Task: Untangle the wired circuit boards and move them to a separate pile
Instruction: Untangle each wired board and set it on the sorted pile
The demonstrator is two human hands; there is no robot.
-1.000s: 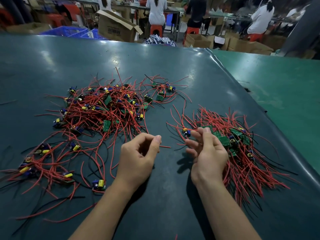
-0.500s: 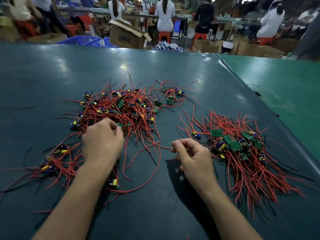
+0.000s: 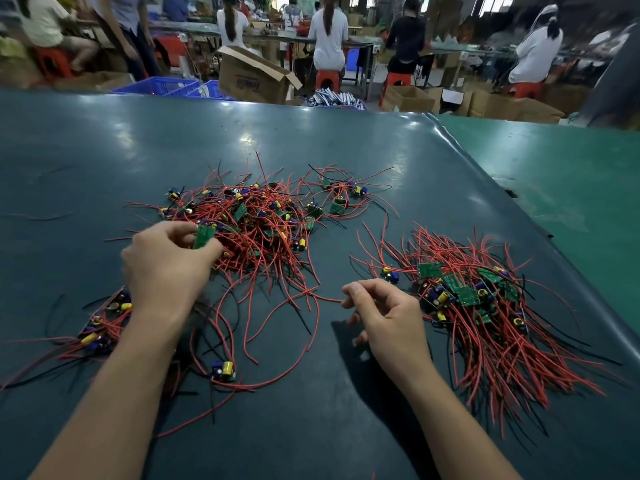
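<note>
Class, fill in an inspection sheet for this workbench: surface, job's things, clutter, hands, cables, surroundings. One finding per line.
Surface: dark green mat, glossy with glare.
Job's things: tangled pile at centre-left; sorted pile at right, wires combed toward the person.
Clutter: loose board near the left forearm; small cluster at far left.
Hands: left hand pinches a green board at the tangled pile's edge; right hand pinches a red wire end.
Cables: red and black leads, many crossing.
Surroundings: seated workers, cardboard box, blue crates.
</note>
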